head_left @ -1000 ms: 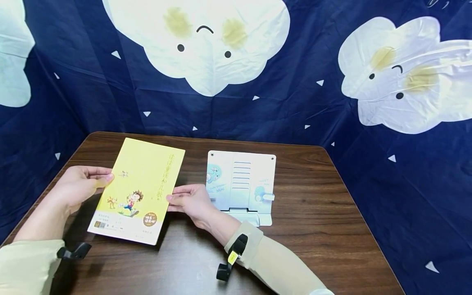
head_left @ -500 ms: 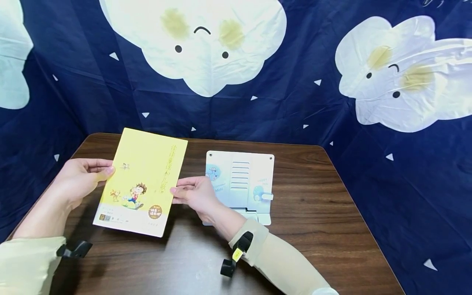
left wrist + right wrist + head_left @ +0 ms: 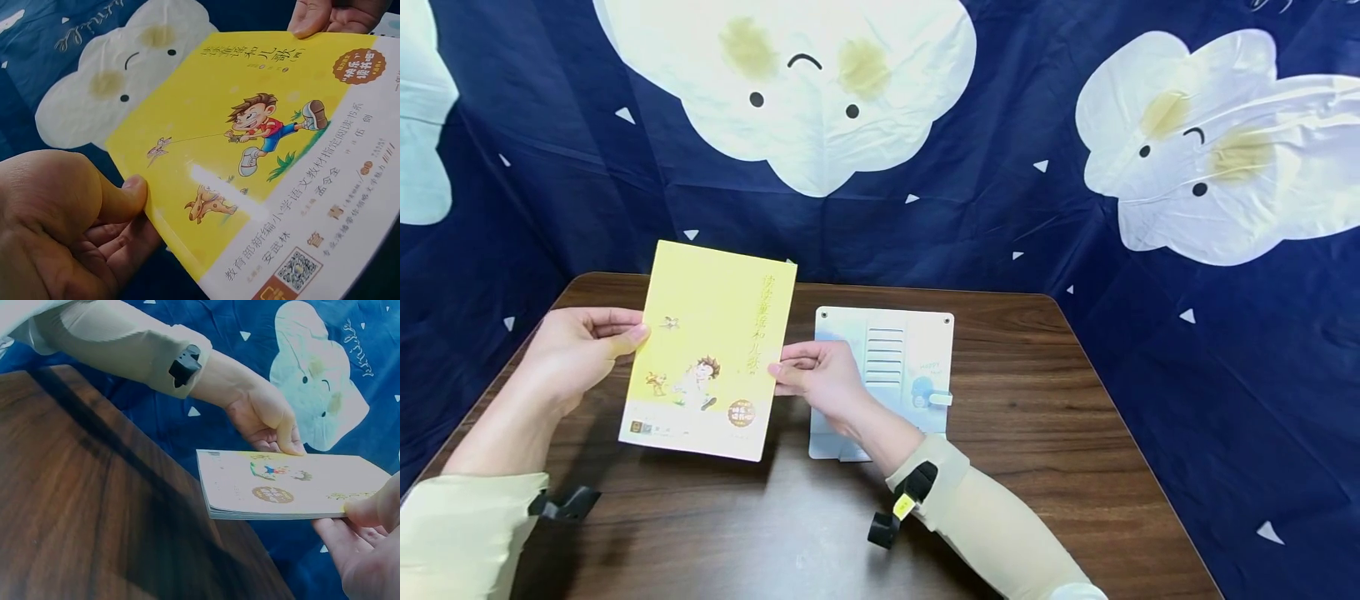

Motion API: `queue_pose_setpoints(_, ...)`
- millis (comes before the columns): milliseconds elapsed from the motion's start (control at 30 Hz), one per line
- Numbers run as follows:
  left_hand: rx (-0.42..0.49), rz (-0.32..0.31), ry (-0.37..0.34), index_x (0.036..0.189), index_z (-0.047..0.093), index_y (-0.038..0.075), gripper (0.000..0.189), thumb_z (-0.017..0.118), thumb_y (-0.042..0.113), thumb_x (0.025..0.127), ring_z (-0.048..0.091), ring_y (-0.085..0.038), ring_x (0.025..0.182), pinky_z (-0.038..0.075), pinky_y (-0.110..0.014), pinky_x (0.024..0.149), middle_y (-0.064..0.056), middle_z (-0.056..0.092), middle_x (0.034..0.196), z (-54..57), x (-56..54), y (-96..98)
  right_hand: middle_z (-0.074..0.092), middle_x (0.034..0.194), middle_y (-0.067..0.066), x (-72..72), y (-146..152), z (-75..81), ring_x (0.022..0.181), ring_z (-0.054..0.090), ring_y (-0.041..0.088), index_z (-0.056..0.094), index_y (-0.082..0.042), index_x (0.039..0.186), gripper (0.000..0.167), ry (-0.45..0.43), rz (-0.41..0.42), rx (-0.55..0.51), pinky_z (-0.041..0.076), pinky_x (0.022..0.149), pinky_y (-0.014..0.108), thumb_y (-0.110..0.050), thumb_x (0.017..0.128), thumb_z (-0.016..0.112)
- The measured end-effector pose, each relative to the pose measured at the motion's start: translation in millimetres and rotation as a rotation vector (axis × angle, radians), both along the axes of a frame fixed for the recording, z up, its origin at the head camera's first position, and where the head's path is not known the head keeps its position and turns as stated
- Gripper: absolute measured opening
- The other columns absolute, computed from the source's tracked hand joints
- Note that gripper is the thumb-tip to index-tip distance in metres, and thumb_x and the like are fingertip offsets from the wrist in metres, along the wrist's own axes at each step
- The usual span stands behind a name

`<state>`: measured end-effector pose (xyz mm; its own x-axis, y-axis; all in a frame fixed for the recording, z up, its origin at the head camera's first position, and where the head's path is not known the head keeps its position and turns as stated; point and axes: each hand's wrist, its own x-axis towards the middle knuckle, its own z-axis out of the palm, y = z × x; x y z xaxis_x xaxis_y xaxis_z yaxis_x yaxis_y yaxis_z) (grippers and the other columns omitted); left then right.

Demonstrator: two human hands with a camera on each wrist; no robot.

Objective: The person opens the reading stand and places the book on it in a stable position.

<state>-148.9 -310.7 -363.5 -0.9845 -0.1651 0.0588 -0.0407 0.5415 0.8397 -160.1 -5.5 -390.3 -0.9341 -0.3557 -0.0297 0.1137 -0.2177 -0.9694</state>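
A yellow children's book [image 3: 715, 308] with a cartoon boy on its cover is held up above the table, its cover facing me. My left hand [image 3: 576, 346] pinches its left edge, thumb on the cover and fingers behind. At the opposite edge, my right hand [image 3: 823, 379] pinches the book the same way. The left wrist view shows the left thumb on the book cover [image 3: 250, 150] close up. Behind my right hand, a white and pale blue book stand [image 3: 928, 358] lies folded flat on the table, partly covered by that hand and wrist.
The dark wooden table [image 3: 1022, 467] runs back to a navy curtain [image 3: 1000, 225] printed with white clouds. Each forearm wears a black wrist camera mount, such as the right one [image 3: 887, 525].
Both hands have lifted the book higher and shifted it to the right, nearer the book stand. The book has turned more upright, and both grips stay on it.
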Motion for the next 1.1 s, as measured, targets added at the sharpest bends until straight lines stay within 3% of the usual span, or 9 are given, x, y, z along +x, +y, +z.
queue_pose_setpoints(167, 0.036, -0.014, 0.031, 0.13, 0.064, -0.013, 0.036, 0.068, 0.013, 0.105, 0.066, 0.004, 0.081, 0.056, -0.016, 0.069, 0.001, 0.075, 0.101, 4.9, -1.7, 11.3, 0.077, 0.09, 0.016, -4.7, 14, 8.1, 0.076, 0.075, 0.017, 0.074, 0.013, 0.108, 0.016, 0.065, -0.008, 0.048, 0.064, 0.078, 0.045, 0.013, 0.092, 0.074)
queue_pose_setpoints(367, 0.08, -0.042, 0.088, 0.127, 0.065, -0.014, 0.034, 0.069, 0.012, 0.104, 0.067, 0.003, 0.081, 0.057, -0.016, 0.069, 0.009, 0.073, 0.095, 11.1, -3.2, 25.1, 0.077, 0.091, 0.014, -9.7, 31, 18.3, 0.078, 0.076, 0.018, 0.076, 0.01, 0.111, 0.019, 0.103, -0.04, 0.113, 0.064, 0.079, 0.044, 0.01, 0.092, 0.076)
queue_pose_setpoints(633, 0.104, -0.062, 0.11, 0.126, 0.066, -0.013, 0.033, 0.07, 0.011, 0.103, 0.07, 0.0, 0.081, 0.057, -0.018, 0.068, 0.0, 0.074, 0.1, 19.7, -7.9, 46.4, 0.079, 0.097, 0.016, -17.0, 55, 25.6, 0.085, 0.078, 0.023, 0.077, 0.008, 0.114, 0.019, 0.168, -0.043, 0.16, 0.062, 0.084, 0.047, 0.006, 0.095, 0.075)
queue_pose_setpoints(833, 0.145, -0.083, 0.125, 0.124, 0.067, -0.014, 0.03, 0.071, 0.007, 0.102, 0.072, -0.004, 0.083, 0.06, -0.021, 0.072, -0.016, 0.072, 0.107, 21.6, -10.8, 62.4, 0.079, 0.098, 0.016, -21.4, 69, 27.5, 0.087, 0.077, 0.02, 0.077, 0.008, 0.115, 0.02, 0.204, -0.085, 0.169, 0.061, 0.087, 0.052, 0.007, 0.094, 0.075)
queue_pose_setpoints(1100, 0.195, -0.12, 0.155, 0.12, 0.067, -0.015, 0.028, 0.072, 0.005, 0.101, 0.073, -0.003, 0.082, 0.061, -0.023, 0.072, -0.016, 0.073, 0.103, 23.5, -16.8, 78.5, 0.079, 0.096, 0.016, -28.7, 85, 30.4, 0.085, 0.077, 0.019, 0.077, 0.008, 0.113, 0.02, 0.29, -0.151, 0.205, 0.063, 0.084, 0.049, 0.008, 0.093, 0.076)
